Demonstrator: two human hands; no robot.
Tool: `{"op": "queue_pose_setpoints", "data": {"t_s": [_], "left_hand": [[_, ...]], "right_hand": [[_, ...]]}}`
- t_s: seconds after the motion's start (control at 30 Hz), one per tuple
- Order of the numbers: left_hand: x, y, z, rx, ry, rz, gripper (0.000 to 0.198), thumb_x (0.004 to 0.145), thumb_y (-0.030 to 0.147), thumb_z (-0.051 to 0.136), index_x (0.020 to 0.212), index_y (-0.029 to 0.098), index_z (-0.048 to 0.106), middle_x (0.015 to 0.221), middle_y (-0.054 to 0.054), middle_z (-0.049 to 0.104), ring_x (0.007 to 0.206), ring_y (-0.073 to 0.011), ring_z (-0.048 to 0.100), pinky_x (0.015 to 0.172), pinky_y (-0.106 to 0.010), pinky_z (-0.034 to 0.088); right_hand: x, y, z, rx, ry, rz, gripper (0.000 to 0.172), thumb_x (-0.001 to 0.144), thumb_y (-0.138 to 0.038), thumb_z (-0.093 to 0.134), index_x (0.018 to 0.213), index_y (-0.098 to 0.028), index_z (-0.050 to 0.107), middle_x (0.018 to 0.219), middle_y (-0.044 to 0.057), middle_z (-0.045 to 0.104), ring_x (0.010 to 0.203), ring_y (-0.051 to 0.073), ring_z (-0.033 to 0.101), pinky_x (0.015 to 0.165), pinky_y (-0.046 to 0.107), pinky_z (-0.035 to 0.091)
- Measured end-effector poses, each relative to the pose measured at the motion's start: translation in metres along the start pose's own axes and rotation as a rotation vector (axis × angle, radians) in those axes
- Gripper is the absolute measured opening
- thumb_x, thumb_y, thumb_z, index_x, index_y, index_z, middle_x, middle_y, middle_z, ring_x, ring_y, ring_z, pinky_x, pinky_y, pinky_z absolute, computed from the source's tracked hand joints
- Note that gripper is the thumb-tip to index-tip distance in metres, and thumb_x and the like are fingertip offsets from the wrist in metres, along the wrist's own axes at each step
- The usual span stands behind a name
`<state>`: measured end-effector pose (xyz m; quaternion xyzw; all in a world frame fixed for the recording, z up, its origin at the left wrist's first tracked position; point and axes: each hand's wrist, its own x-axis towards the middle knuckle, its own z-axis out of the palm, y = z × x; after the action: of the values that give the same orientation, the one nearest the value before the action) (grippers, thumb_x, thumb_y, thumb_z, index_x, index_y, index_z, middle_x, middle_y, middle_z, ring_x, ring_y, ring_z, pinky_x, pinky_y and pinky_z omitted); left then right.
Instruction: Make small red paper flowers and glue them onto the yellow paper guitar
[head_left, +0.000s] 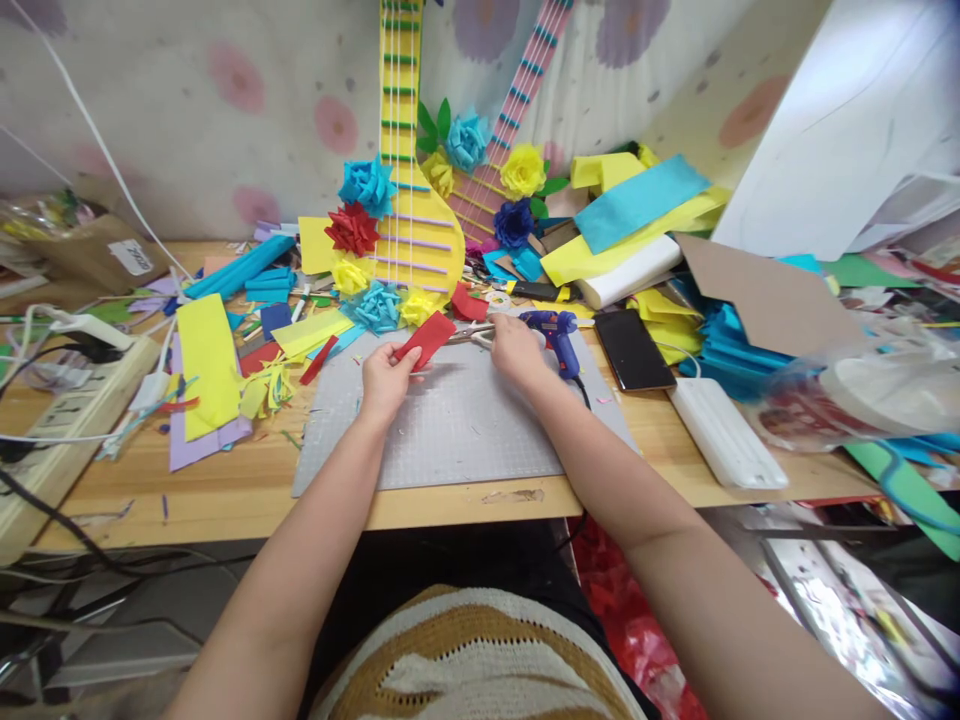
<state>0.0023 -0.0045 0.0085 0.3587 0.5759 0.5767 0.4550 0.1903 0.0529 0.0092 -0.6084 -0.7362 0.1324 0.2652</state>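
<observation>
My left hand [388, 378] pinches a folded-looking strip of red paper [427, 340] between thumb and fingers, above the grey cutting mat [442, 440]. My right hand [517, 348] is closed around the handles of a pair of scissors [482, 336], whose blades point left toward the red strip. Some of the handle is hidden by my fingers. Just behind the scissors lies another red paper piece [469, 303]. A blue glue gun [559, 340] rests right beside my right hand, its black cord running off the mat.
A yellow paper guitar [420, 225] with paper flowers stands behind the mat. Yellow and purple paper [206, 370] and a power strip [67, 430] lie left. To the right are a phone [634, 350], a white power bank [727, 432], cardboard [757, 290] and a plastic-wrapped tub [877, 395].
</observation>
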Motion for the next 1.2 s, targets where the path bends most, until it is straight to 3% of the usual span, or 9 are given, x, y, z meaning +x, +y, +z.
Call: {"op": "queue_pose_setpoints", "data": {"t_s": [0.2, 0.33, 0.43, 0.57, 0.73, 0.8, 0.9, 1.0, 1.2], "left_hand": [[-0.003, 0.001, 0.001, -0.072, -0.001, -0.012, 0.018, 0.069, 0.022, 0.069, 0.077, 0.013, 0.055, 0.069, -0.005, 0.069, 0.06, -0.0177, 0.069, 0.044, -0.02, 0.05], [-0.004, 0.002, 0.0, -0.103, 0.032, -0.01, 0.02, 0.07, 0.024, 0.07, 0.079, 0.013, 0.056, 0.073, -0.007, 0.071, 0.066, -0.0206, 0.071, 0.05, -0.025, 0.054], [-0.004, 0.002, -0.001, -0.135, 0.046, -0.013, 0.021, 0.07, 0.026, 0.07, 0.081, 0.013, 0.056, 0.077, -0.008, 0.071, 0.07, -0.0215, 0.071, 0.055, -0.027, 0.056], [-0.003, 0.002, -0.001, -0.226, 0.093, -0.022, 0.02, 0.073, 0.024, 0.069, 0.084, 0.013, 0.057, 0.079, -0.007, 0.071, 0.07, -0.0181, 0.071, 0.057, -0.025, 0.055], [-0.003, 0.003, -0.001, -0.366, 0.168, -0.054, 0.017, 0.074, 0.022, 0.069, 0.081, 0.014, 0.056, 0.076, -0.004, 0.07, 0.068, -0.0147, 0.07, 0.057, -0.021, 0.053], [-0.003, 0.002, -0.001, -0.402, 0.169, -0.054, 0.019, 0.072, 0.023, 0.071, 0.08, 0.014, 0.056, 0.077, -0.004, 0.07, 0.069, -0.0147, 0.07, 0.059, -0.022, 0.053], [-0.002, 0.0, -0.002, -0.424, 0.161, -0.032, 0.024, 0.066, 0.024, 0.075, 0.078, 0.015, 0.057, 0.076, -0.002, 0.07, 0.069, -0.0137, 0.069, 0.063, -0.024, 0.054], [-0.001, -0.002, -0.002, -0.442, 0.161, -0.01, 0.027, 0.062, 0.026, 0.078, 0.076, 0.015, 0.058, 0.075, -0.001, 0.069, 0.069, -0.0125, 0.068, 0.066, -0.025, 0.054], [-0.004, 0.001, 0.001, -0.507, 0.124, -0.05, 0.025, 0.061, 0.023, 0.078, 0.076, 0.015, 0.059, 0.07, 0.0, 0.068, 0.065, -0.0114, 0.065, 0.065, -0.026, 0.053]], "right_hand": [[0.015, -0.005, 0.01, -0.18, -0.105, -0.049, 0.028, 0.082, -0.005, 0.04, 0.098, -0.009, 0.063, 0.101, 0.024, 0.064, 0.103, 0.03, 0.055, 0.091, 0.045, 0.037], [0.027, -0.015, 0.011, -0.29, -0.161, -0.06, 0.028, 0.079, -0.003, 0.043, 0.097, -0.006, 0.065, 0.103, 0.025, 0.063, 0.104, 0.032, 0.053, 0.087, 0.044, 0.04], [0.028, -0.026, 0.003, -0.311, -0.193, -0.056, 0.024, 0.078, -0.002, 0.046, 0.09, -0.003, 0.067, 0.11, 0.03, 0.058, 0.109, 0.037, 0.051, 0.086, 0.046, 0.039], [0.015, -0.036, -0.024, -0.318, -0.195, -0.051, 0.029, 0.076, -0.003, 0.053, 0.103, -0.007, 0.062, 0.114, 0.025, 0.059, 0.11, 0.034, 0.053, 0.088, 0.042, 0.04], [-0.012, -0.03, -0.06, -0.461, -0.355, -0.09, 0.031, 0.079, -0.031, 0.058, 0.103, -0.013, 0.057, 0.103, 0.016, 0.066, 0.095, 0.029, 0.062, 0.073, 0.033, 0.043], [-0.02, -0.023, -0.065, -0.406, -0.434, -0.158, 0.041, 0.079, -0.049, 0.056, 0.103, -0.016, 0.055, 0.099, 0.013, 0.067, 0.089, 0.027, 0.063, 0.068, 0.03, 0.042], [-0.024, -0.016, -0.065, -0.336, -0.448, -0.247, 0.058, 0.076, -0.065, 0.051, 0.107, -0.016, 0.052, 0.105, 0.014, 0.066, 0.09, 0.027, 0.063, 0.068, 0.03, 0.041], [-0.023, -0.016, -0.063, -0.303, -0.498, -0.239, 0.065, 0.076, -0.071, 0.046, 0.108, -0.015, 0.051, 0.11, 0.016, 0.063, 0.095, 0.029, 0.061, 0.071, 0.032, 0.041], [-0.015, -0.024, -0.063, -0.151, -0.853, -0.232, 0.062, 0.076, -0.075, 0.04, 0.095, -0.018, 0.056, 0.1, 0.011, 0.065, 0.087, 0.024, 0.061, 0.068, 0.029, 0.041]]}}
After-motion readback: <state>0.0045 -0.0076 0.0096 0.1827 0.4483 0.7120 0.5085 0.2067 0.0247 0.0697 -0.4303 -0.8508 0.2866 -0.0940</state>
